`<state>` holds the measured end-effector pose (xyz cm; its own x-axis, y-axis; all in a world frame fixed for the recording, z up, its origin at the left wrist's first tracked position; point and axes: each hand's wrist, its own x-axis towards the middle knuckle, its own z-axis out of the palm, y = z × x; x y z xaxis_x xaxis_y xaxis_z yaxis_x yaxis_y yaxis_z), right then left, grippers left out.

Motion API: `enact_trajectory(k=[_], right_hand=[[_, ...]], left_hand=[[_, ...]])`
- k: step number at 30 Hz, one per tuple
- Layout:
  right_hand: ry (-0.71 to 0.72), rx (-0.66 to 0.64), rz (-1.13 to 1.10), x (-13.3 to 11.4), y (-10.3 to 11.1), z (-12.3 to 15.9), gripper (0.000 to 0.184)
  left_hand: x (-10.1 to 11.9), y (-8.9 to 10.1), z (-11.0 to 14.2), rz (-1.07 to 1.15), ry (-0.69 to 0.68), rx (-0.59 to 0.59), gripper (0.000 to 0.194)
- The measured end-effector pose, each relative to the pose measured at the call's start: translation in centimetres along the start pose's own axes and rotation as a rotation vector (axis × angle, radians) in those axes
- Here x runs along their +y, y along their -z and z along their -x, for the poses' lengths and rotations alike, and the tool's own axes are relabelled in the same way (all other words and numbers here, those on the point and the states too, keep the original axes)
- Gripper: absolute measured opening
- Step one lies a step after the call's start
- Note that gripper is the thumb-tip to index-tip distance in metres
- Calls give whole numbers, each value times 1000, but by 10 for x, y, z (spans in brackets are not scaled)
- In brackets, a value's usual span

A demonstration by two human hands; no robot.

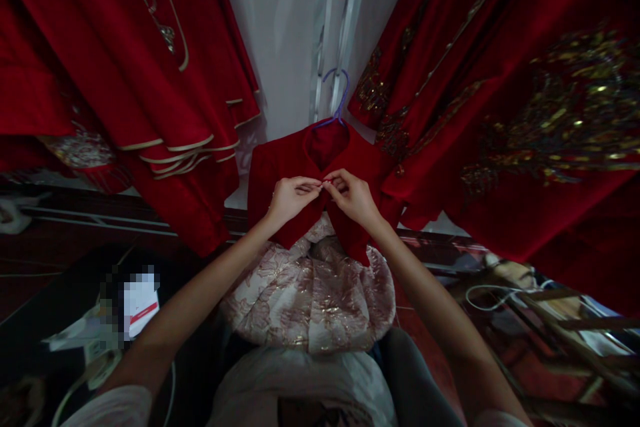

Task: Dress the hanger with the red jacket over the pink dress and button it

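A short red jacket point(285, 163) with a collar hangs in front of me on a purple hanger point(342, 95). My left hand point(295, 199) pinches the jacket's front edge just below the collar. Opposite it, my right hand point(354, 197) is closed in a pinch on the other front edge. The fingertips of both hands meet at the middle, and any small fastener between them is hidden. Below the collar the two front panels spread apart. Beneath them a shiny pale brocade skirt point(310, 300) with a gold pattern bulges out toward my lap.
Red garments with pale piping point(165, 80) hang on the left. Red garments with gold sequins point(565, 127) hang on the right. A whitish panel point(280, 20) stands behind. Papers point(140, 303) lie on a dark surface at lower left; a wooden frame point(560, 340) stands at lower right.
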<state>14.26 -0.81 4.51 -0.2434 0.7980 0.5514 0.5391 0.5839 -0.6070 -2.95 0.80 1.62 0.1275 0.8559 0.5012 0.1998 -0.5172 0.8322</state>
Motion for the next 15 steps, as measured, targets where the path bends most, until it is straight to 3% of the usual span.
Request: enact_trajectory(k=[7,15], right_hand=[[70,10,163,-3,-3,2,17],[73,-15,97,3,2,1,17]], left_hand=[[2,-3,4,-29,-38,10,21],[6,-2,5,-33,-72,-1,22]])
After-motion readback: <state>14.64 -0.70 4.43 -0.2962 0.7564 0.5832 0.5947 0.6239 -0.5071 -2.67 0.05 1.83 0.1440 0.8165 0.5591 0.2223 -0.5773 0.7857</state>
